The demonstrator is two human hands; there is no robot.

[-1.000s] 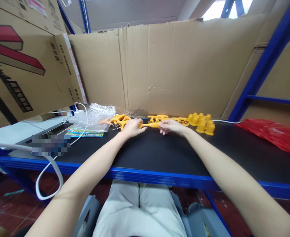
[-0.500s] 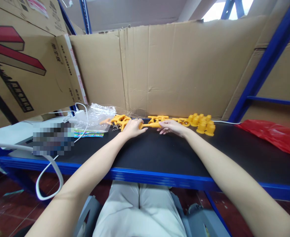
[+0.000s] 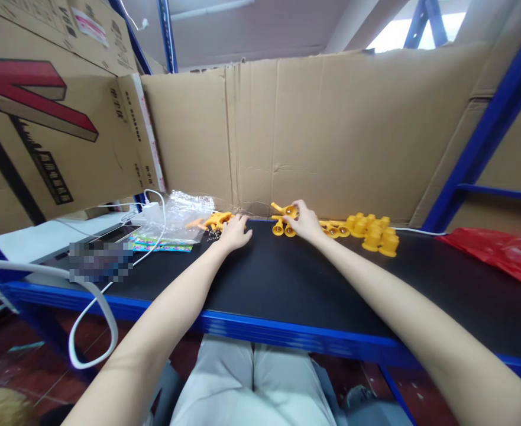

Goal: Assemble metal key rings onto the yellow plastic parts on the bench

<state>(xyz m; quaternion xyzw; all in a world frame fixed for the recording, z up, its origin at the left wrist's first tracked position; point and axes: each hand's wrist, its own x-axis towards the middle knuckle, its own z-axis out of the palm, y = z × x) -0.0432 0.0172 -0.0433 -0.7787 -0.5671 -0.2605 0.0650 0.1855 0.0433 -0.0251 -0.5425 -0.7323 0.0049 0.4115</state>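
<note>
- The person's right hand [image 3: 308, 223] has its fingers closed on the flared end of a yellow horn-shaped piece [image 3: 284, 210], whose narrow end points left.
- This piece is near the back of the black desk [image 3: 269, 278], just behind 2 similar flared pieces [image 3: 289, 231]; whether it touches them cannot be told.
- More small funnels [image 3: 333, 232] lie in a row just to the right of that hand, their wide mouths facing the person.
- Beyond them, a cluster of yellow cup-shaped parts [image 3: 371, 231] stands close together.
- The left hand [image 3: 237, 235] is at the right end of a yellow pile [image 3: 219, 220], with its fingers bent; whether they grip anything cannot be told.
- Beside this hand are shiny bits [image 3: 214, 235], too small to make out.
- Farther left, a clear plastic bag [image 3: 183, 208] lies behind a colourful packet [image 3: 167, 244], near a white adapter [image 3: 152, 211].
- A red plastic sheet [image 3: 495, 251] lies at the right side.
- A cardboard panel [image 3: 353, 130] stands behind everything.
</note>
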